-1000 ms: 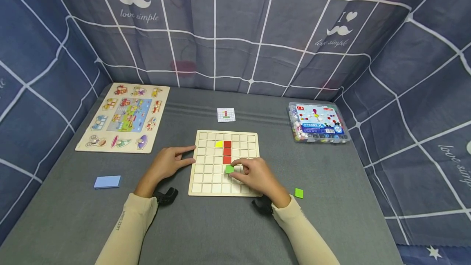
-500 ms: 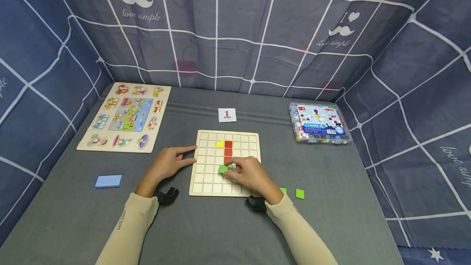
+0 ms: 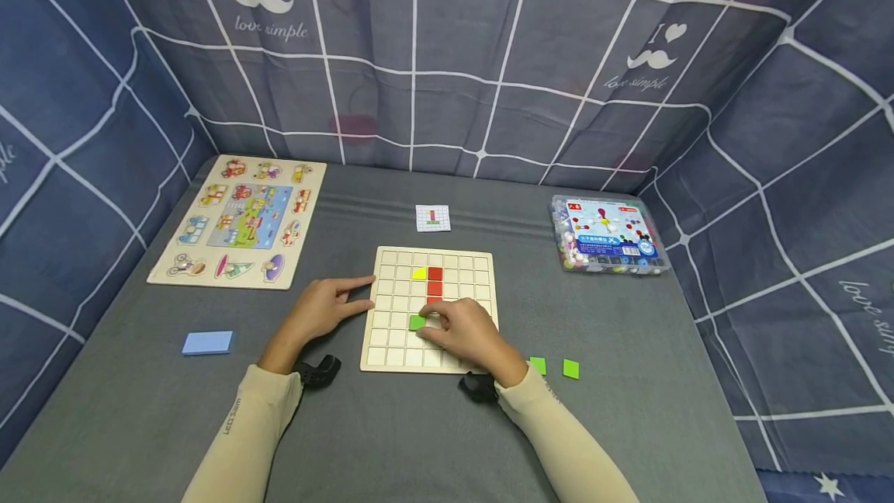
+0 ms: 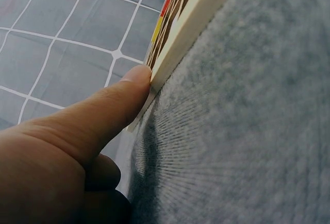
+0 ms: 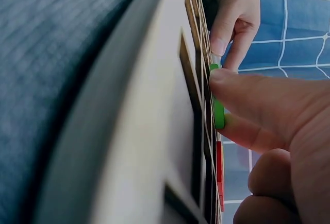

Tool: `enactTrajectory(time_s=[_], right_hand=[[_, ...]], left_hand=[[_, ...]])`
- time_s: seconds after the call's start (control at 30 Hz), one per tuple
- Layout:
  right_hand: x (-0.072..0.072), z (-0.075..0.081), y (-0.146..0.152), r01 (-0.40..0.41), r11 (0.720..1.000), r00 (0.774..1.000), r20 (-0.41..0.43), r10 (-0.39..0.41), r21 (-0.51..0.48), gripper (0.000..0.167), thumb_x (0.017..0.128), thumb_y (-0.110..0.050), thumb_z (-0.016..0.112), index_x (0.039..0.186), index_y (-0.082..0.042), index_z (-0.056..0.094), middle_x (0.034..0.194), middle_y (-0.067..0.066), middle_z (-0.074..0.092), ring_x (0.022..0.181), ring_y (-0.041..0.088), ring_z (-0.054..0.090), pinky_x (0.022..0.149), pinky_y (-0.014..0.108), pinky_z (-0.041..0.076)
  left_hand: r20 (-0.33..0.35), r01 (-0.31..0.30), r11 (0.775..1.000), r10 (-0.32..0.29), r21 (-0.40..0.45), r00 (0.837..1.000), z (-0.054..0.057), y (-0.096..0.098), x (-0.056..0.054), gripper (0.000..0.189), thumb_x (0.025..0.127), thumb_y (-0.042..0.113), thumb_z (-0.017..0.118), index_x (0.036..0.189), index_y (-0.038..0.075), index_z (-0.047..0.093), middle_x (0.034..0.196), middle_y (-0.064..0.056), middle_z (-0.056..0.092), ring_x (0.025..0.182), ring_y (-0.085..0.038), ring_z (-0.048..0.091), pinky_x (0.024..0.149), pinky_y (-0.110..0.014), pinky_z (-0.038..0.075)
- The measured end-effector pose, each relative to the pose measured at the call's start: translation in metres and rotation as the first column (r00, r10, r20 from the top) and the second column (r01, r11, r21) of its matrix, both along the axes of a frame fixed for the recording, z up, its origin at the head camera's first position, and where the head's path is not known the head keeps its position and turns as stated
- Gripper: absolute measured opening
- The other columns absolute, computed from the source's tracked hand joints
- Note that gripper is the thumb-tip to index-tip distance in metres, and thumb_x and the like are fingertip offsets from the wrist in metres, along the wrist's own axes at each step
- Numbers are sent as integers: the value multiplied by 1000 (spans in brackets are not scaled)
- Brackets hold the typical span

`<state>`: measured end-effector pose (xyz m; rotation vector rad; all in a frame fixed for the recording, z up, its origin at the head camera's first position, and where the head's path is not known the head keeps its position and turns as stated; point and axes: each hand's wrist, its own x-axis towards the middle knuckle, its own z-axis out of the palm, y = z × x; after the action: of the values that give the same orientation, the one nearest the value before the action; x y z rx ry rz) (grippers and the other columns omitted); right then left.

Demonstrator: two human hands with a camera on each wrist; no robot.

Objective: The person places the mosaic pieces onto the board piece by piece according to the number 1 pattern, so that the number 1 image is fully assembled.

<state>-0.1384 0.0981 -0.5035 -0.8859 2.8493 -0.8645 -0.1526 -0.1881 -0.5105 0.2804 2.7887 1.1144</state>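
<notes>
A wooden grid board (image 3: 394, 359) lies in the middle of the table. My right hand (image 3: 464, 330) pinches a green square tile (image 3: 416, 322) between thumb and forefinger, low over the board's cells; the right wrist view shows the tile (image 5: 218, 112) right at the grid. Behind it, red tiles (image 3: 434, 274) stand in a column, the nearest partly covered by my fingers. Left of the top red one sits a yellow tile (image 3: 419, 273). With thumb and forefinger extended, my left hand (image 3: 317, 310) touches the board's left edge; its thumb (image 4: 136, 74) presses there in the left wrist view.
Two loose green tiles (image 3: 570, 369) lie by my right sleeve. A small pattern card (image 3: 433, 218) is behind the board. A picture puzzle board (image 3: 180, 229) lies back left, a blue block (image 3: 207, 343) in front of it. A plastic parts box (image 3: 610, 235) stands back right.
My right hand has carried the green tile leftward and down close to the cells left of the red column. A second loose green tile has come into sight beside my sleeve. My left hand stays put.
</notes>
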Motion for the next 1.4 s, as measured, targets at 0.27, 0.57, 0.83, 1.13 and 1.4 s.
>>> enactTrajectory(time_s=[0.27,0.57,0.83,1.13,1.4], right_hand=[[-2,-2,0,3,1000,999,-40,-3,-1,23,88,-36,81,106,-22,79,56,-17,41,52,-1,35,53,24,34],[-4,-3,-3,11,1000,999,-38,-11,-4,23,88,-36,80,105,-22,80,56,-16,41,52,0,36,53,24,33],[-3,-2,-4,15,1000,998,-54,-15,5,21,88,-36,81,104,-22,80,57,-16,44,53,0,38,53,24,34],[-2,-1,-2,28,999,998,-58,-27,25,21,88,-37,81,103,-22,80,57,-16,43,54,1,38,53,24,34],[0,0,3,30,999,995,-90,-31,-12,17,88,-35,82,100,-23,80,57,-18,43,53,-2,37,54,23,34]], left_hand=[[1,-5,1000,5,4,1000,0,0,0,55,89,39,80,140,24,66,54,8,36,52,-9,28,53,-30,25],[-11,1,1000,-1,-5,1000,0,0,0,55,89,39,80,140,23,67,55,7,37,51,-10,30,52,-30,26],[-10,7,1000,-7,0,1000,2,0,0,54,90,38,80,139,22,67,55,9,35,53,-9,28,53,-29,25],[-15,10,1000,-9,5,1000,1,0,0,54,90,37,80,139,22,67,55,9,35,52,-9,28,52,-29,26],[-26,7,1000,-7,2,1000,0,0,-1,54,89,37,81,139,22,67,55,9,36,52,-9,29,52,-29,25]])
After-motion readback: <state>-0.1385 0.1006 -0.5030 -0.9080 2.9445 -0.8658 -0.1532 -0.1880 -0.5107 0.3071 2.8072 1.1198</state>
